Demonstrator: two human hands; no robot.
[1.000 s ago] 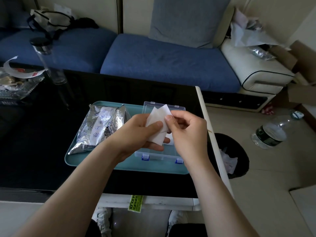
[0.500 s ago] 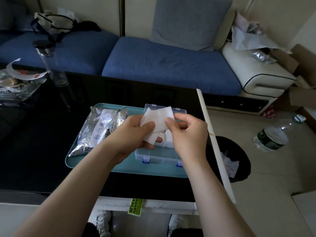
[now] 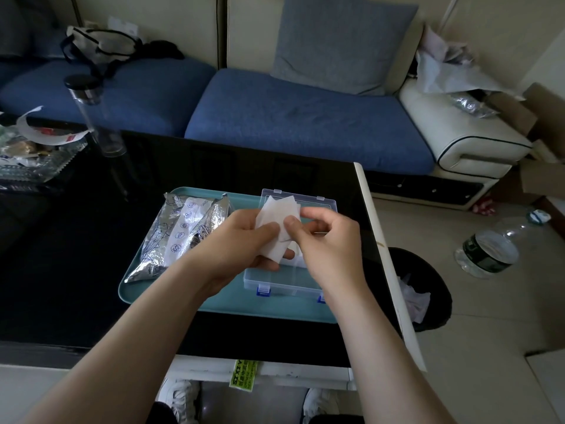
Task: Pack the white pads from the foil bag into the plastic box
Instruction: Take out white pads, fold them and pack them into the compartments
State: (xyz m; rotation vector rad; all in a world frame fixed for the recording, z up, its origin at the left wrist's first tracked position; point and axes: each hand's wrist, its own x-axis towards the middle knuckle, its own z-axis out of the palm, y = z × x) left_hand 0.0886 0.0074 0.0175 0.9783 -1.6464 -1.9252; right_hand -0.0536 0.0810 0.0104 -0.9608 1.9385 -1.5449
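Both my hands hold white pads (image 3: 276, 220) above the clear plastic box (image 3: 287, 284). My left hand (image 3: 241, 240) grips the pads from below, thumb on top. My right hand (image 3: 324, 240) pinches them with thumb and forefinger at their right side. The box has blue latches and its lid stands open at the back; my hands hide most of its inside. The silver foil bag (image 3: 180, 234) with a white printed label lies left of the box. Bag and box both rest on a teal tray (image 3: 214, 307) on the black table.
A clear bottle with a black cap (image 3: 91, 114) and wrappers (image 3: 33, 148) stand at the table's far left. A black bin (image 3: 428, 286) sits on the floor by the table's right edge, a water bottle (image 3: 489, 249) lies further right. A blue sofa runs behind the table.
The pads have been turned and spread slightly between my fingers. My right thumb has shifted left onto them. Both hands stay above the box.
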